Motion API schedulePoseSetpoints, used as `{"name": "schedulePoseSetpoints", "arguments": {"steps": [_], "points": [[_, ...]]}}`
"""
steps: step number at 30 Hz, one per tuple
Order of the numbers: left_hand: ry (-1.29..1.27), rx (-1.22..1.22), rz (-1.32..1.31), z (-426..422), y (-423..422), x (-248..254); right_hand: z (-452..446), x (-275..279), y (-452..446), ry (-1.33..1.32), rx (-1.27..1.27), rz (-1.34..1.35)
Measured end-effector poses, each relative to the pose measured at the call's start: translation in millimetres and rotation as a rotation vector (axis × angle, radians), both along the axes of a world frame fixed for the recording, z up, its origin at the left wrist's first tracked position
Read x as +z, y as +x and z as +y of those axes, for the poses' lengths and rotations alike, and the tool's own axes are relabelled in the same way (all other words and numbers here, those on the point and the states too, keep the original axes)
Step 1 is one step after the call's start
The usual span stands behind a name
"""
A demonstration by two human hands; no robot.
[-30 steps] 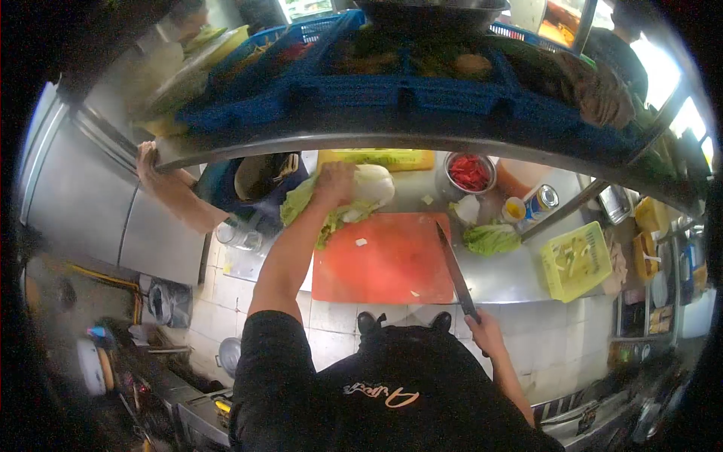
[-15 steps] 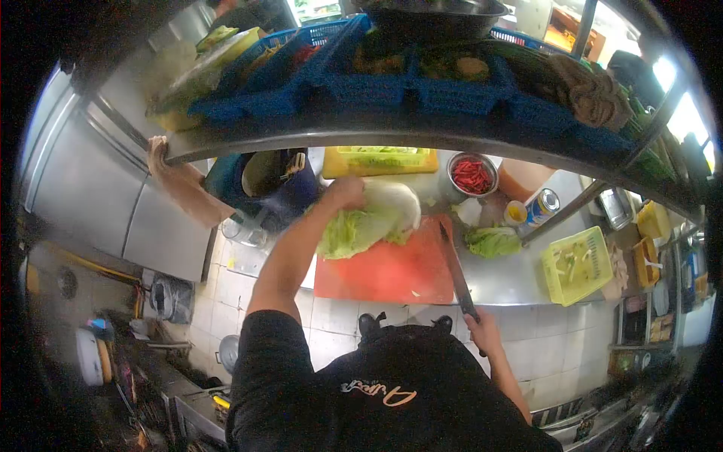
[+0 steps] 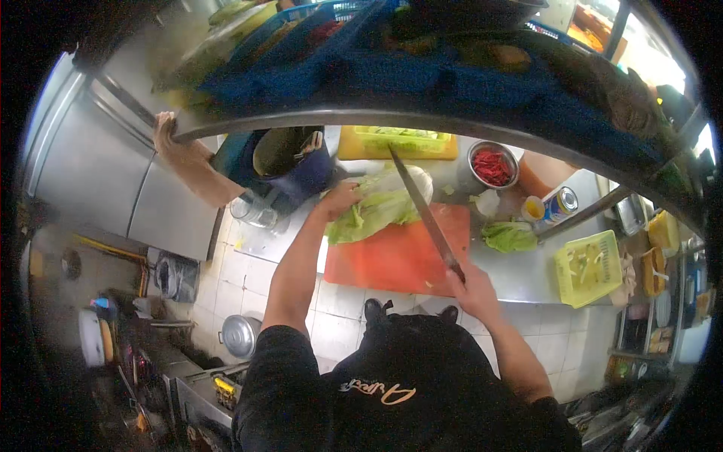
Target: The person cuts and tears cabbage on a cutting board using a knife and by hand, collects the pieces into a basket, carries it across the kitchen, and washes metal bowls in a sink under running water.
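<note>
**Fingers of the right hand [image 3: 476, 294] gripped a knife [image 3: 428, 215]**

Nearest: black shirt [image 3: 429, 361], pale script lettering [image 3: 380, 392], inverted, not read with certainty. Beyond it, the knife slanted up and away over the red board [image 3: 376, 260]. The cabbage [image 3: 376, 207] lay across the board's far left part, the blade partly screening it. Left hand [image 3: 343, 200] touched the cabbage's left side; could not tell whether its fingers gripped. To the right: yellow basket [image 3: 599, 290], leaf clump [image 3: 508, 235], blue-and-white can [image 3: 561, 203], label too small to read. Farther: steel bowl [image 3: 491, 186] of red strips [image 3: 491, 167]; blue bucket [image 3: 305, 177] at left. Steel shelf edge [image 3: 361, 118] and blue crates [image 3: 392, 73] blocked the view past the counter.
</note>
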State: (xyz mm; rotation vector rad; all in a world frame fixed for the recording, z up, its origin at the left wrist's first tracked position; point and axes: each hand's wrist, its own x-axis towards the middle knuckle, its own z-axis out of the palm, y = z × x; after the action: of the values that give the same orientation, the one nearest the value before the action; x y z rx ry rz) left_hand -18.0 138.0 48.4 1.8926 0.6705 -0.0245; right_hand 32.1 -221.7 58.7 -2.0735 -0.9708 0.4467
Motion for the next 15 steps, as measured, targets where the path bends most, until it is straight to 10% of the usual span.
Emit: {"name": "schedulePoseSetpoints", "arguments": {"steps": [4, 10, 15], "points": [[-0.166, -0.003, -0.094, 15, 0, -41, 38, 27, -1, 0.259, -0.041, -0.268], [-0.01, -0.033, -0.104, 19, -10, -44, 73, -47, 34, -0.234, 0.063, -0.02], [-0.098, -0.133, -0.377, 0, -42, -32, 33, -17, 28, -0.038, -0.042, 0.002]]}}
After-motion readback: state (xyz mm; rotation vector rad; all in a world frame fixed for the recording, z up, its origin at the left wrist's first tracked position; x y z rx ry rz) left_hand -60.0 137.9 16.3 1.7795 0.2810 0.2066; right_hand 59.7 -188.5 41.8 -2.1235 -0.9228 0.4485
